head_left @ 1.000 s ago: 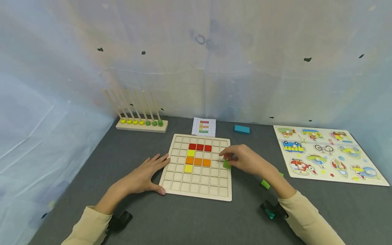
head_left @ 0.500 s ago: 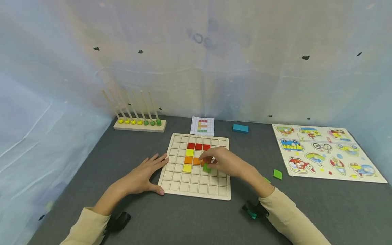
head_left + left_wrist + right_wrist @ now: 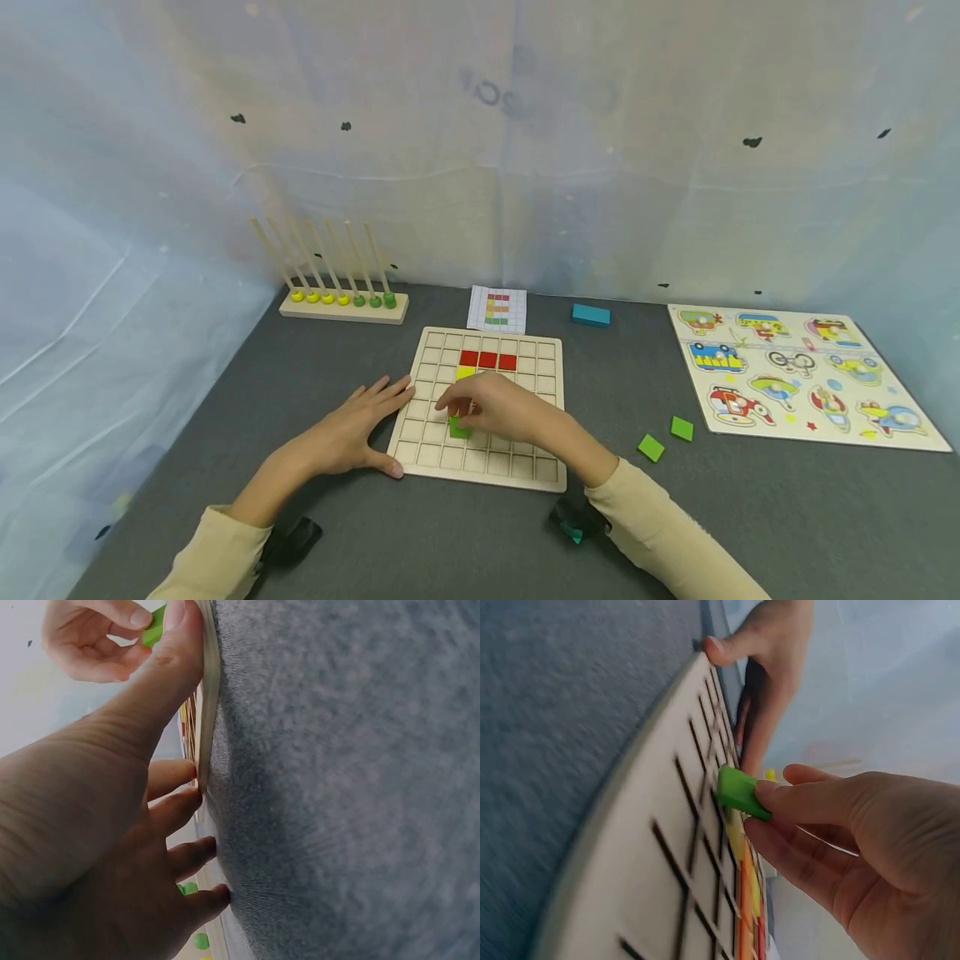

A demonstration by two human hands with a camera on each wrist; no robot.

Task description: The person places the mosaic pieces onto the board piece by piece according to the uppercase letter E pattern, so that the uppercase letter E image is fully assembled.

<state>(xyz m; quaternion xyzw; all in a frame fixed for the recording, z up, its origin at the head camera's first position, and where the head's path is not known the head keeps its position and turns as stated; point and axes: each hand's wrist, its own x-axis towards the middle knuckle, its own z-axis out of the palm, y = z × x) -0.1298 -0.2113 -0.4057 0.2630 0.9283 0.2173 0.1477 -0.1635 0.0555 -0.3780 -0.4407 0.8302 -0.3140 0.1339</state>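
My right hand pinches a green square tile between thumb and fingers, close over the wooden grid board. In the head view the tile is at the lower left of the coloured tiles, and the hand covers some of them. Three red tiles form a row near the board's top, with a yellow tile under the left one. Orange tiles show in the right wrist view. My left hand lies with spread fingers along the board's left edge, its thumb at the lower corner.
Two green tiles lie on the dark tabletop right of the board. Behind the board are a printed pattern card and a blue block. A pegged bead stand is at back left, a picture puzzle board at right.
My right hand has carried the green tile leftward across the board, from its right edge to the lower left of the coloured tiles. The left hand stays at the board's edge.
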